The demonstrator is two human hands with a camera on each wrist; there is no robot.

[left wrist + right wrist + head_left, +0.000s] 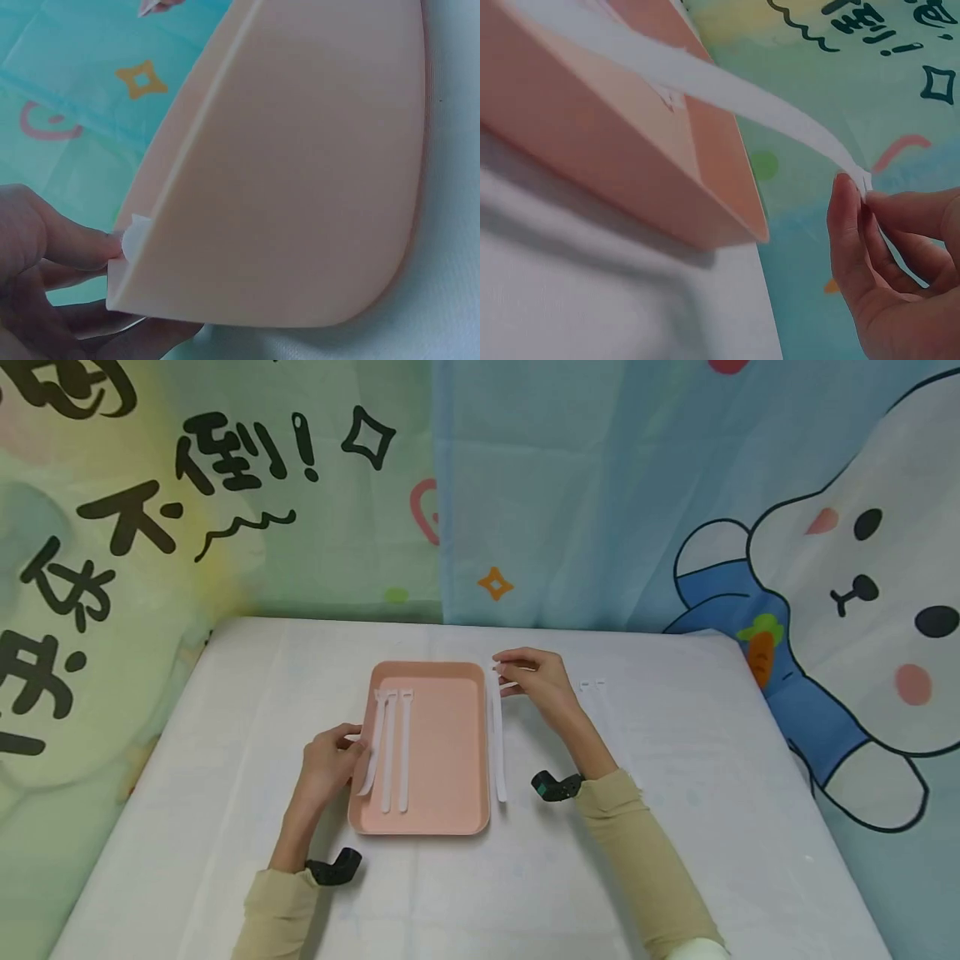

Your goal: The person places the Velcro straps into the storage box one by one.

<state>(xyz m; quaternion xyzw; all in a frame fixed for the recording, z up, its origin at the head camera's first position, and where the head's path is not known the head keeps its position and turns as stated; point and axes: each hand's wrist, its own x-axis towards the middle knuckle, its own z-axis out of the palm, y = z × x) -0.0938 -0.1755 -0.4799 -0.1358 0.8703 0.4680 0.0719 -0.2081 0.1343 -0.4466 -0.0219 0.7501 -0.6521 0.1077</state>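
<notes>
So far three white straps (390, 747) lie in the pink tray (442, 810); the right hand (536, 681) pinches a fourth strap (498, 752), the left hand (330, 764) pinches the leftmost, and two more straps (600, 710) wait at right.

The backdrop curtain (187, 527) bears black characters "不倒!".

six white straps (405, 750) – one pink tray (442, 735) – two hands (536, 677)
</notes>
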